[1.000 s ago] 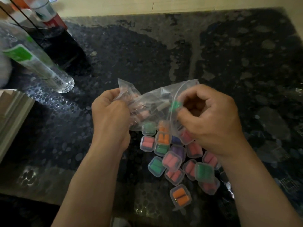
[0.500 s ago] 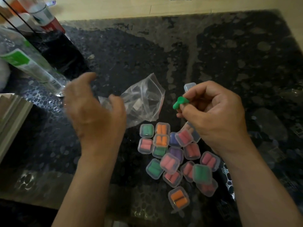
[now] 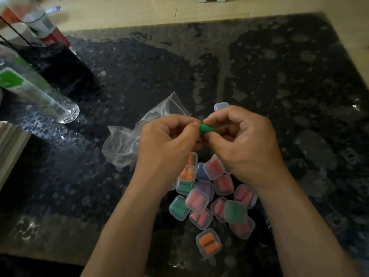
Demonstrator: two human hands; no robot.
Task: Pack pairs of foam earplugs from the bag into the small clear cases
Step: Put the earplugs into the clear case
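Between my two hands sits a green foam earplug (image 3: 205,128). My right hand (image 3: 243,144) pinches it with curled fingers, and my left hand (image 3: 165,144) meets it from the left, fingertips on its end. The clear plastic bag (image 3: 127,140) lies crumpled on the table just behind my left hand. Below my hands is a heap of several small clear cases (image 3: 209,198) filled with pink, green, orange and purple earplugs. One empty clear case (image 3: 220,106) shows just beyond my right hand's knuckles.
The dark patterned glass tabletop (image 3: 279,76) stretches away to the right and back. A clear bottle with a green label (image 3: 36,90) leans at the left, with red and white containers (image 3: 48,31) behind it. A stack of paper (image 3: 10,144) lies at the left edge.
My left hand let go of the bag, which now lies on the table, and came over to the right hand. Both hands now meet at the green earplug.
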